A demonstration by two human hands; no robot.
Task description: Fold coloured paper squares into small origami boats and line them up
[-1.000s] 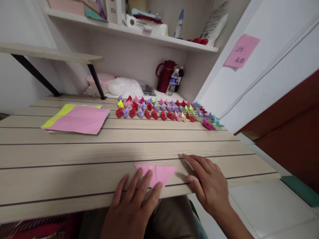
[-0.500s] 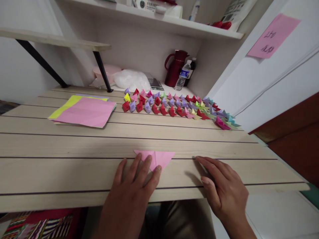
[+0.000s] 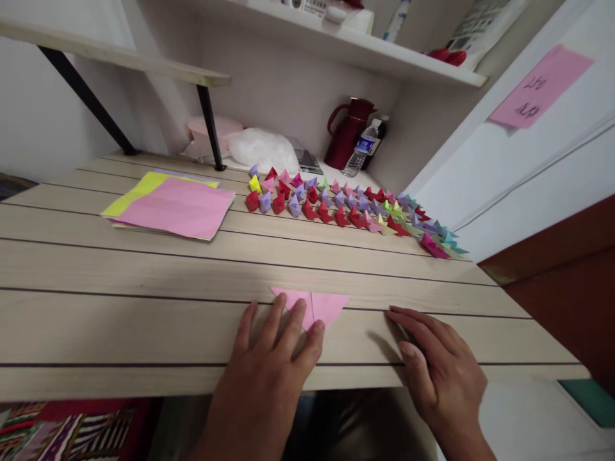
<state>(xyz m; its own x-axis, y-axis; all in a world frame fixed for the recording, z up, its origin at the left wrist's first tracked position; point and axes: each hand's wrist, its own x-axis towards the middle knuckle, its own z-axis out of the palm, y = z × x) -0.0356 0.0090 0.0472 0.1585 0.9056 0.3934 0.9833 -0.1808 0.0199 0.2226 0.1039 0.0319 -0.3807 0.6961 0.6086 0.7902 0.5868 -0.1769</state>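
Pale planks with dark seams made up the table, rows of small folded-paper pieces standing along its far side. Near the front edge, a folded pink paper lay flat, roughly triangular. Fingers spread wide, the left hand rested its fingertips on the paper's left part; the right hand, loosely curved with thumb apart, held nothing visible and lay well to the right. Good work here probably called for light, even pressure, matched edges and a firm stroke along each crease. On the right wall, a pink note seemed to read "250" above characters I couldn't make out. Print on the water bottle's blue label was too small to read.
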